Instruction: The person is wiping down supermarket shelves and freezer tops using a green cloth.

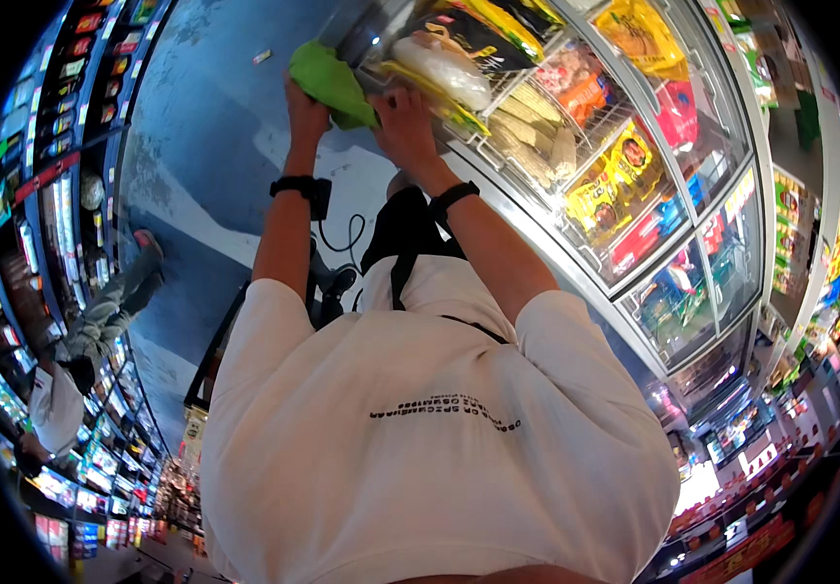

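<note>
A bright green cloth (pixel 328 82) hangs bunched between my two hands. My left hand (pixel 308 109) is closed around its left side. The fingers of my right hand (pixel 404 120) pinch its lower right corner, close to the glass edge of a chest freezer (pixel 536 230). Just right of that hand, inside the freezer, lie a clear bag of pale food (pixel 442 69) and a yellow-edged packet. Corn cobs (pixel 529 120) and yellow food bags (pixel 613 179) sit in wire baskets beyond. Both wrists wear black bands.
Stocked shelves (pixel 62 139) line the left side. Another person (pixel 58 409) in a pale top is beside them. A dark cable (pixel 350 244) loops near my feet on the blue-grey floor (pixel 200 95), where a small wrapper (pixel 263 55) lies. Packaged goods stand beyond the freezer.
</note>
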Action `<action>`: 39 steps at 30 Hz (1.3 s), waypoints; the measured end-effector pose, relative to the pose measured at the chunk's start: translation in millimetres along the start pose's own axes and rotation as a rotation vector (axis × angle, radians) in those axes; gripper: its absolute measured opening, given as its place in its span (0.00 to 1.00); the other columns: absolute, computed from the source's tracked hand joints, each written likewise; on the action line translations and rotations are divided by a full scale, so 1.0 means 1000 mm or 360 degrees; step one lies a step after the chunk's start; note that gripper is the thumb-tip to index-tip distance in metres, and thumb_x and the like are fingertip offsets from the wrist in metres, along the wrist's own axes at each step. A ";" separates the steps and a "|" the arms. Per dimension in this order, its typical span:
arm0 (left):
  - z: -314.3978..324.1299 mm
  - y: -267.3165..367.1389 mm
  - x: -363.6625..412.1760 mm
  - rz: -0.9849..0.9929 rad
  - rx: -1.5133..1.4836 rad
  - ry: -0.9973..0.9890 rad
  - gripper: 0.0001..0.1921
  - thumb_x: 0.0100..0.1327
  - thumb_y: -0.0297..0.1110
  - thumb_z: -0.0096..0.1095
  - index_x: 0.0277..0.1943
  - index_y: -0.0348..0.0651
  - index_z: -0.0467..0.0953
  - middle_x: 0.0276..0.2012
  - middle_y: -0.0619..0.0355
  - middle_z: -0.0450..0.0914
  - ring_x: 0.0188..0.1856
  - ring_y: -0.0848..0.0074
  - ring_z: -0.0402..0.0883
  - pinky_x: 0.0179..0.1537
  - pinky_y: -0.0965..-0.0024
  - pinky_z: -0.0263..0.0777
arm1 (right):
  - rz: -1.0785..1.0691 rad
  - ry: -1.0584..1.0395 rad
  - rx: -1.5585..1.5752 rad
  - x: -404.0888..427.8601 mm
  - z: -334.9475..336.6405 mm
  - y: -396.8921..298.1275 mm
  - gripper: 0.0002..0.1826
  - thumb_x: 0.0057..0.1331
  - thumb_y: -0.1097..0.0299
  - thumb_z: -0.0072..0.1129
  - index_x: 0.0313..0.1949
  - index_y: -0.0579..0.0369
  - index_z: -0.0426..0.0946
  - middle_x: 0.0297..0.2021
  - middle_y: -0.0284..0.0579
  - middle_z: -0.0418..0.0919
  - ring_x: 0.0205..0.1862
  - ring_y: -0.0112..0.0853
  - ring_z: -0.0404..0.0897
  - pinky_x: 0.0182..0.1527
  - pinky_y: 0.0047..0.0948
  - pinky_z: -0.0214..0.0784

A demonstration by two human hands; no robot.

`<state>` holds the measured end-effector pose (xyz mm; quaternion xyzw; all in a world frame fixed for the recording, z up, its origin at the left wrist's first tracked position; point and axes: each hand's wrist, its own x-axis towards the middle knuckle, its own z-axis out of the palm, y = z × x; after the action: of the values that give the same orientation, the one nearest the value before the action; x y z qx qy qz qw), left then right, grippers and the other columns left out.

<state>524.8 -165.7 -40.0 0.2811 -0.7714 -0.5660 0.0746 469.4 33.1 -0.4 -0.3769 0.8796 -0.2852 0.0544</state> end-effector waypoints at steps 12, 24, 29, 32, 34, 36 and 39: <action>0.182 0.054 -0.169 0.0888 0.1484 -0.0507 0.34 0.61 0.41 0.62 0.67 0.31 0.64 0.76 0.41 0.45 0.79 0.51 0.41 0.73 0.42 0.36 | 0.0012 -0.0093 -0.0076 -0.218 -0.113 0.101 0.16 0.59 0.70 0.56 0.48 0.42 0.79 0.53 0.43 0.74 0.62 0.40 0.70 0.60 0.45 0.63; 0.413 0.133 -0.312 0.1977 0.1172 -0.1758 0.35 0.55 0.35 0.60 0.66 0.31 0.66 0.70 0.44 0.62 0.76 0.60 0.53 0.74 0.54 0.45 | 0.0692 -0.0122 -0.0568 -0.500 -0.221 0.198 0.10 0.59 0.70 0.56 0.41 0.42 0.79 0.61 0.39 0.71 0.72 0.39 0.61 0.67 0.52 0.52; 0.511 0.161 -0.365 0.2248 0.1225 -0.1779 0.41 0.60 0.52 0.60 0.70 0.33 0.62 0.73 0.47 0.59 0.76 0.63 0.54 0.76 0.54 0.41 | 0.1231 0.0211 -0.0852 -0.568 -0.261 0.210 0.16 0.55 0.76 0.55 0.43 0.44 0.79 0.53 0.39 0.74 0.55 0.40 0.71 0.54 0.46 0.61; 0.533 0.161 -0.378 0.2170 0.1179 -0.1652 0.41 0.62 0.53 0.58 0.71 0.33 0.61 0.72 0.46 0.60 0.73 0.62 0.59 0.74 0.55 0.46 | 0.1525 0.0361 -0.0650 -0.572 -0.265 0.218 0.17 0.52 0.76 0.57 0.43 0.47 0.79 0.47 0.41 0.75 0.50 0.41 0.72 0.49 0.44 0.63; 0.533 0.155 -0.369 0.2066 0.0967 -0.1660 0.39 0.62 0.51 0.59 0.69 0.33 0.62 0.71 0.45 0.62 0.72 0.61 0.61 0.72 0.56 0.50 | 0.1467 0.0488 -0.0544 -0.558 -0.253 0.223 0.20 0.52 0.77 0.58 0.46 0.53 0.80 0.41 0.46 0.74 0.43 0.45 0.75 0.43 0.42 0.67; 0.521 0.153 -0.343 0.1880 0.0766 -0.1783 0.33 0.62 0.39 0.59 0.67 0.30 0.63 0.68 0.42 0.66 0.71 0.58 0.63 0.71 0.56 0.54 | 0.1410 0.0653 -0.0357 -0.523 -0.241 0.218 0.23 0.52 0.78 0.58 0.50 0.57 0.79 0.41 0.49 0.74 0.45 0.47 0.75 0.46 0.44 0.70; 0.486 0.153 -0.292 0.1909 0.0930 -0.1705 0.32 0.60 0.30 0.55 0.67 0.28 0.62 0.67 0.39 0.66 0.70 0.56 0.64 0.73 0.55 0.52 | 0.1284 0.0555 -0.0215 -0.462 -0.229 0.210 0.31 0.52 0.74 0.62 0.58 0.64 0.71 0.52 0.61 0.70 0.53 0.55 0.72 0.55 0.48 0.68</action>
<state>503.4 419.9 -10.2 -0.4722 -0.8358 -0.2658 -0.0885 593.5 575.6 20.5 0.0475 0.9689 -0.2423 -0.0126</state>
